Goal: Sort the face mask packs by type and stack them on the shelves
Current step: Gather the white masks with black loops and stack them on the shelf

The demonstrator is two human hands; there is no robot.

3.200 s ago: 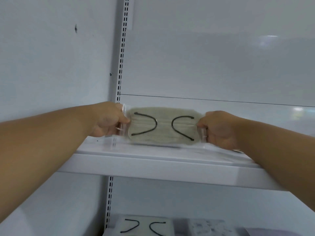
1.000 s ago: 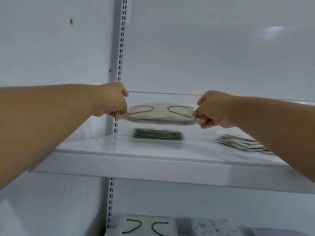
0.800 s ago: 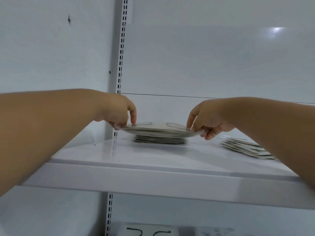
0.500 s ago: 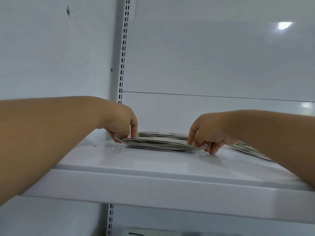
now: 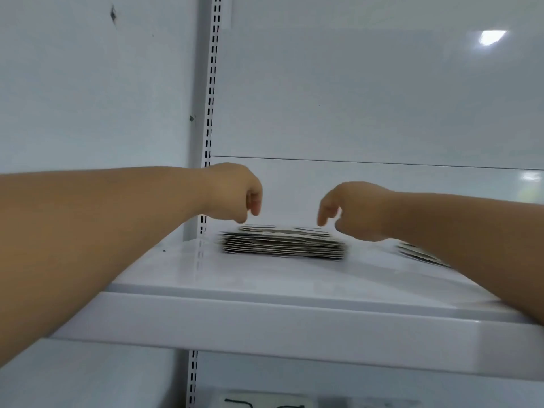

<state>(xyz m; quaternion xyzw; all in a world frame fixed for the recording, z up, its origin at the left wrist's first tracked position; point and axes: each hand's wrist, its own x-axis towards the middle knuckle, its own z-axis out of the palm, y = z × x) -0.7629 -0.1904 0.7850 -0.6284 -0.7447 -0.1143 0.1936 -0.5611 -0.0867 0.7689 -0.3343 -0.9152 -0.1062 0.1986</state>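
A stack of beige face mask packs (image 5: 282,245) with black ear loops lies flat on the white shelf (image 5: 265,319), near its left back corner. My left hand (image 5: 235,195) hovers just above the stack's left end, fingers loosely curled and holding nothing. Over the stack's right end hangs my right hand (image 5: 350,210), its fingers pointing down and relaxed, free of the packs. Neither hand touches the stack.
A second, thinner pile of packs (image 5: 418,253) lies to the right, partly hidden by my right forearm. A slotted upright rail (image 5: 210,98) runs up the back left. Below the shelf, another mask pack (image 5: 265,401) shows at the bottom edge.
Both hands lowered the beige packs onto the pile on the shelf, let go and lifted a little above it.
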